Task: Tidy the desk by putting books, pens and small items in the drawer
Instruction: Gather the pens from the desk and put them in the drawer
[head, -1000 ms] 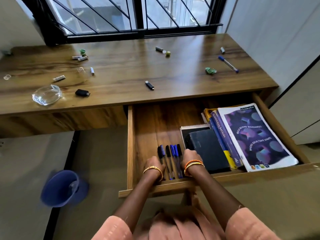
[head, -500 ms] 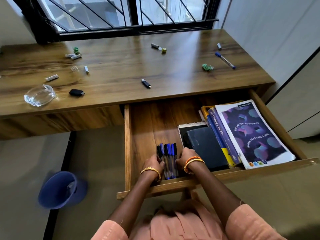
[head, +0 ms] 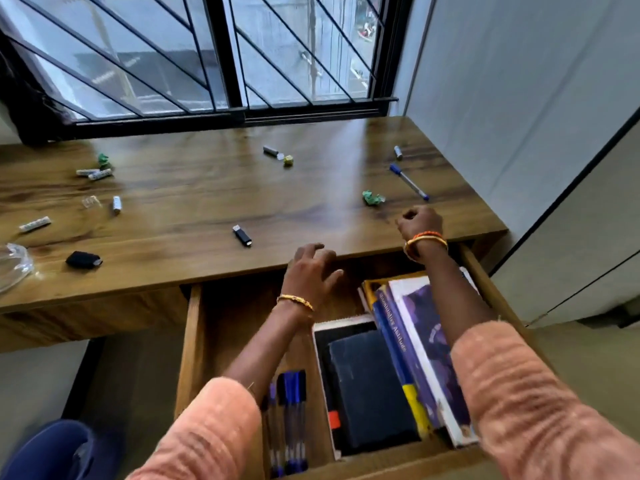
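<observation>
The left hand (head: 311,268) had its fingers spread and loosely bent, holding nothing, their tips at the front edge of the desk (head: 207,202) above the open drawer (head: 194,341). The right hand (head: 420,221) was curled into a fist over the desk top; whether anything lay inside it could not be told. Both wrists wore bangles, and pink sleeves covered the forearms.

Just past the right hand, at about 11 o'clock from it, lay a crumpled green paper (head: 373,197). At 12 o'clock from that hand lay a blue-capped pen (head: 408,181), with a small grey cylinder (head: 398,152) beyond it. At 10 o'clock from the left hand lay a black USB stick (head: 241,235).

Farther out, at the centre rear of the desk, were a grey tube (head: 270,151) and a yellow-green wad (head: 288,161) near it. Toward 9 and 10 o'clock of the left hand lay a black flat item (head: 83,259), several white sticks (head: 95,173), another green wad (head: 104,160) and a glass dish (head: 14,268) at the frame's edge.

In the drawer, a row of blue pens (head: 289,417) lay side by side near its front, under the left forearm. To their right were a black notebook (head: 370,389) on a spiral pad, then a blue and yellow book (head: 398,348) and a purple-covered book (head: 429,327), partly under the right arm.

A blue bin (head: 52,452) stood on the floor at lower left.
</observation>
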